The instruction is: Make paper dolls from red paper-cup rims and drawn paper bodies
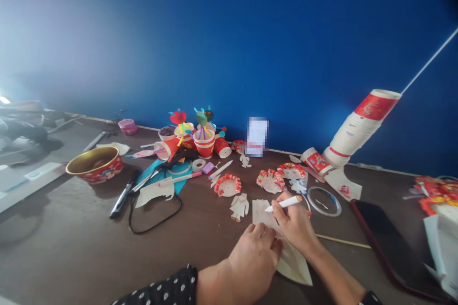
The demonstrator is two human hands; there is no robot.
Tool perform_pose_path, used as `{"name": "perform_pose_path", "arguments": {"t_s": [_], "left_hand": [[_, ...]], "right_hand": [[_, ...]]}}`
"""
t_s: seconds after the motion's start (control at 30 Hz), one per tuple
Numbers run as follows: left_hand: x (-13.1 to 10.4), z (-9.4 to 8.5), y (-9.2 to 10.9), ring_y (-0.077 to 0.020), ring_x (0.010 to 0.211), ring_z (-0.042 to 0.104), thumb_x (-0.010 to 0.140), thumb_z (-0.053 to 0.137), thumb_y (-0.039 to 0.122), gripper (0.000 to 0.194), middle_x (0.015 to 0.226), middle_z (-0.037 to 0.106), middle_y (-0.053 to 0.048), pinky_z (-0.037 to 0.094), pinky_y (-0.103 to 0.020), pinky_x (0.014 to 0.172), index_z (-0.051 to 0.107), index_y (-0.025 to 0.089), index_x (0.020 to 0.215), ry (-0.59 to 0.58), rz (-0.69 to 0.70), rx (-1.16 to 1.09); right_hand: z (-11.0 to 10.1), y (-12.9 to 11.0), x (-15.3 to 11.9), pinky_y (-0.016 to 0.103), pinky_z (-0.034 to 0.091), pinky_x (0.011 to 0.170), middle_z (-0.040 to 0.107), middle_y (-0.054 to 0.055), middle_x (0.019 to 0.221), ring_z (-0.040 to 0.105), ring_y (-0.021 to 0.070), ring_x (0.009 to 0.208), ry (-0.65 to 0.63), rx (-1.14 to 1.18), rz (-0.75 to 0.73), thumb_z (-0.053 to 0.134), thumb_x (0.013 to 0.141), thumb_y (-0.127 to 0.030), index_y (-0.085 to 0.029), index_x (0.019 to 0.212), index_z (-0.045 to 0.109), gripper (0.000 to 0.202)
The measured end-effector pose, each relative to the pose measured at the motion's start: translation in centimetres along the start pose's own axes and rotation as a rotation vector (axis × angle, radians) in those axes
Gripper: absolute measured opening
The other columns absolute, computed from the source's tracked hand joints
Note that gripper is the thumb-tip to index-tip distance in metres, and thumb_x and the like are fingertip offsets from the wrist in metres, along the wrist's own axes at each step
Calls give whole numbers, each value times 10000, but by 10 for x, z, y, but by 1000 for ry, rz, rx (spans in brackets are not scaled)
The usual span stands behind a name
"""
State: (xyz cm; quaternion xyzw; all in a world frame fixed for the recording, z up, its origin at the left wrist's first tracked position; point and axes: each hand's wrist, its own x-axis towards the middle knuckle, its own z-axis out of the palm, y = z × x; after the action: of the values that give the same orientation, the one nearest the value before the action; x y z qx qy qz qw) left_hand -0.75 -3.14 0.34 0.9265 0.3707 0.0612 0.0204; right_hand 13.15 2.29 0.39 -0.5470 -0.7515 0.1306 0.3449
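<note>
A pale, curved piece of paper (296, 263), like an unrolled paper cup wall, lies on the table. My left hand (255, 255) bears down on it with bent fingers, holding it against the tabletop; its fingertips are partly hidden. Closed around a white marker with an orange end (288, 201), my right hand (294, 223) is over the paper's upper part. The marker's pointed end faces left, and I cannot tell if it touches the paper. Just beyond are a cut-out paper figure (239, 207) and red-and-white paper rings (227, 186).
A dark phone (390, 243) lies at the right beside a thin wooden stick (343, 241). Tape (324, 201) rests nearby. Stacked cups (358, 131) lean at the back right. A utility knife (123, 195), decorated cups (204, 145) and a red-gold bowl (96, 166) stand left.
</note>
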Motion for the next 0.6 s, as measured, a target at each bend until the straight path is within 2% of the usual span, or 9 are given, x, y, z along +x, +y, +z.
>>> {"name": "perform_pose_path", "arguments": {"t_s": [0.23,0.4,0.6], "left_hand": [[1,-1,0,-211,866,450,811,411,229,227,934,537,-82,382,-325,715,506,123,987,8,-9,0],[1,0,0,-219,869,449,804,419,233,251,948,532,-86,382,-336,723,496,118,1013,13,-5,1],[1,0,1,-213,880,443,799,431,245,261,969,528,-86,377,-335,744,499,123,1018,-25,-15,3]], "right_hand": [[0,-1,-2,236,398,508,570,2,571,559,148,532,-30,-56,-74,369,828,-299,-208,702,417,162],[-2,-3,-3,222,375,487,548,-20,557,540,129,501,-69,-56,-106,374,820,-289,-203,702,425,155],[-1,-3,-3,234,380,507,563,-7,580,551,141,535,-44,-73,-109,372,817,-272,-205,711,426,137]]}}
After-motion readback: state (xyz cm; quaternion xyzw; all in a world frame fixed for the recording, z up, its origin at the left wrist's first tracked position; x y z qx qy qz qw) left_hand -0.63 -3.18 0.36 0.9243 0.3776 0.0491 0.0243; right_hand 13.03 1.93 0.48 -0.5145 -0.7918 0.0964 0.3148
